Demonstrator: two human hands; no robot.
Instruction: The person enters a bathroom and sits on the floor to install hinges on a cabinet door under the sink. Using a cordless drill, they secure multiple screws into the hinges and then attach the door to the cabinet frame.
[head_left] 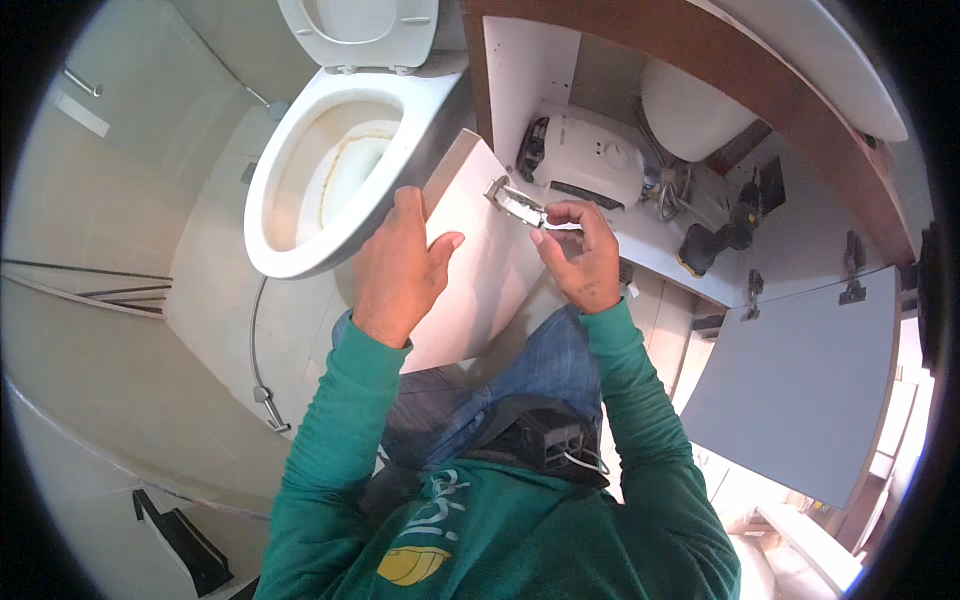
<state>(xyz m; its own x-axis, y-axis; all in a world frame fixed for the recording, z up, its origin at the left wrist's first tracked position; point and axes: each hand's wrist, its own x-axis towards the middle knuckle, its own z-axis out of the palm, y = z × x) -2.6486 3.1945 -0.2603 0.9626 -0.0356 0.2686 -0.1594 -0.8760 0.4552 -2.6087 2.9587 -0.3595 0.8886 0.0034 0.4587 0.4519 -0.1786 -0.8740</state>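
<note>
My left hand [405,270] grips the left edge of a pale cabinet door panel [470,290], its thumb lying over the face. The panel leans over my lap, its top corner between the toilet and the vanity cabinet. My right hand [585,258] pinches the near end of a silver cabinet hinge [512,202] between thumb and fingers. This hinge sits at the panel's right edge; whether it is fastened there I cannot tell. The fingers of my left hand are partly hidden behind the panel.
Left of the panel stands a white toilet [285,215] with its lid raised. Inside the vanity cabinet are a white water heater [590,160] and a cordless drill [722,235]. An open grey door [800,380] hangs at the right. A sprayer hose [258,340] lies at the left.
</note>
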